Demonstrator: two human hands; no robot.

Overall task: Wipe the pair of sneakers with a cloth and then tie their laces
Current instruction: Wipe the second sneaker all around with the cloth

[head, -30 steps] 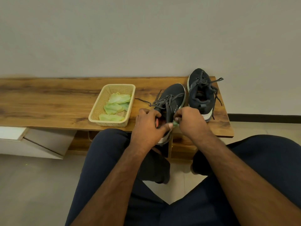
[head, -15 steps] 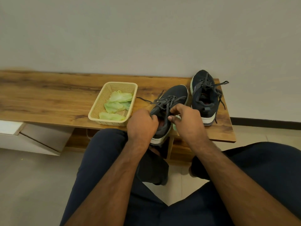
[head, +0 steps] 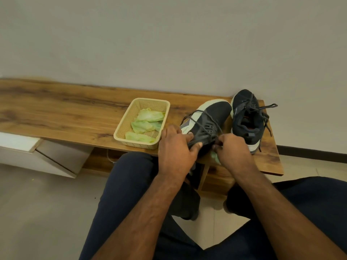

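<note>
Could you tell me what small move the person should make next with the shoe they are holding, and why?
Probably draw the green cloth, bunched under the right hand, along the tilted sneaker. The left hand holds that sneaker rolled onto its side with the pale sole showing, and its laces hang loose, so wiping seems to come before tying.

Both forearms reach forward from the lap, bare and close together. The left hand (head: 175, 147) is curled, thumb and fingers closed in a grip. The right hand (head: 231, 149) is fisted beside it, fingertips pinched inward.
</note>
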